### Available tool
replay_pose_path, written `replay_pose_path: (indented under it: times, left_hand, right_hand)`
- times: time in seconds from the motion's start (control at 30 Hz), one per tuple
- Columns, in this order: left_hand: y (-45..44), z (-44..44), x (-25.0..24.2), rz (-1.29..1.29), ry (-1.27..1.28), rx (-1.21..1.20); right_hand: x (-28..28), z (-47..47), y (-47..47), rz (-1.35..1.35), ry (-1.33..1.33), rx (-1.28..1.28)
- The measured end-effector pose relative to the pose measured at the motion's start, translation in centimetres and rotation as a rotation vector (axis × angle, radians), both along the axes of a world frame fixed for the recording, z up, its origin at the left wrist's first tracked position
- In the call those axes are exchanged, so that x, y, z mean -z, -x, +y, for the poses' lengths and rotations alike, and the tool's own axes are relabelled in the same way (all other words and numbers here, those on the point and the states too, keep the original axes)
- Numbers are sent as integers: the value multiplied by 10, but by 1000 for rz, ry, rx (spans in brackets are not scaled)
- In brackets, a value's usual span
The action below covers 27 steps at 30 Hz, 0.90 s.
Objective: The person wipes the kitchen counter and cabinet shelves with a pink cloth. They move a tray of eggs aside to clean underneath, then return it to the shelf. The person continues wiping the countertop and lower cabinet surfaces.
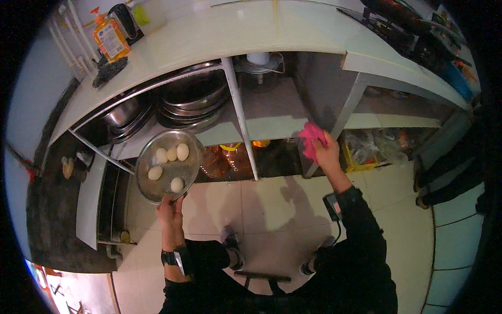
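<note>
My left hand grips the near rim of a round metal basin. Several pale eggs rest inside it, most toward the far side and one egg close to my hand. A bunched pink cloth is in the grasp of my right hand, at the front of the lower shelf by a grey panel. Stacked metal basins stand on the shelf beyond the held basin. Farther right on that shelf is a white appliance, only partly visible.
A white upright divides the shelf front. Large bottles of amber liquid stand below. A yellow crate holds plastic bags. On the counter are an orange pump bottle and a gas stove. Another person's legs are at right.
</note>
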State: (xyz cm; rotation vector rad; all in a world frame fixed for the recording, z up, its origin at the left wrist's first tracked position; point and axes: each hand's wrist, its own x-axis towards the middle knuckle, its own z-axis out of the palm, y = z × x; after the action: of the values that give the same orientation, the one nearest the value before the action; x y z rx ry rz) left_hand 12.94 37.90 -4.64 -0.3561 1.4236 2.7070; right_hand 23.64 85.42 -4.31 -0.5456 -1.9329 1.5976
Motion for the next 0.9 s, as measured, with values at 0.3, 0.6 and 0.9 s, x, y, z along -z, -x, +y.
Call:
replay_pose_path:
  times: [0.3,0.6,0.9]
  left_hand:
    - [28,-20,24,-101,-146,-72]
    - [33,-31,22,-59,-244,25]
    - [30,-34,27,15,-245,-76]
  right_hand:
    - [54,16,99,-477,-1159,24]
    - [51,68,176,-792,-825,-222]
    - [82,97,272,-318,-753,-317]
